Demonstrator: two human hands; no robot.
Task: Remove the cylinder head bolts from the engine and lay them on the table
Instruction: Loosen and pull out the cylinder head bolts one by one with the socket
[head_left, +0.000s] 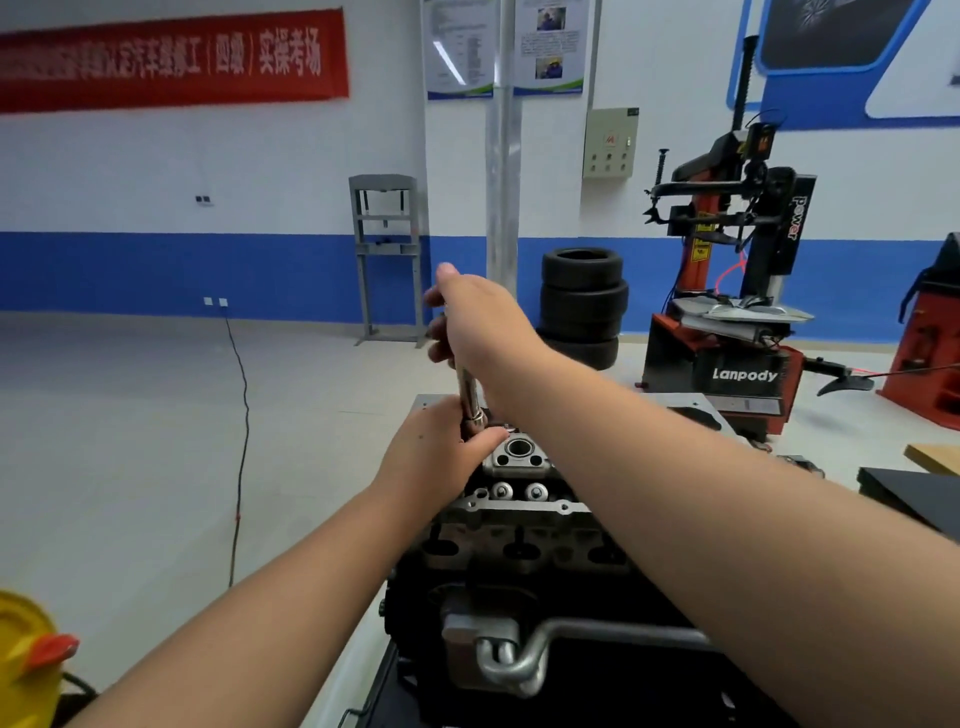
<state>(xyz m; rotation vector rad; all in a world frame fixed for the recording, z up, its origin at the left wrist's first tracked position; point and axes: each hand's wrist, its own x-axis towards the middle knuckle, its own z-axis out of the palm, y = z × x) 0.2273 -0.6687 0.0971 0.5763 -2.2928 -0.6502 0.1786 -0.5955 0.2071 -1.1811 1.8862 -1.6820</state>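
Note:
The engine (519, 540) stands in front of me, its grey cylinder head (514, 506) on top. A chrome wrench (467, 392) rises almost upright from the far end of the head. My right hand (475, 322) grips the top of its handle. My left hand (434, 457) is closed around the wrench's lower end, where it meets the head. The bolt under the wrench is hidden by my left hand. No loose bolts show.
A grey metal plate (691, 408) lies beyond the engine. Stacked tyres (582, 301), a red and black tyre changer (737, 312) and a grey press frame (387, 260) stand by the far wall. A black cable (241, 431) crosses the floor. A yellow can (23, 665) sits at lower left.

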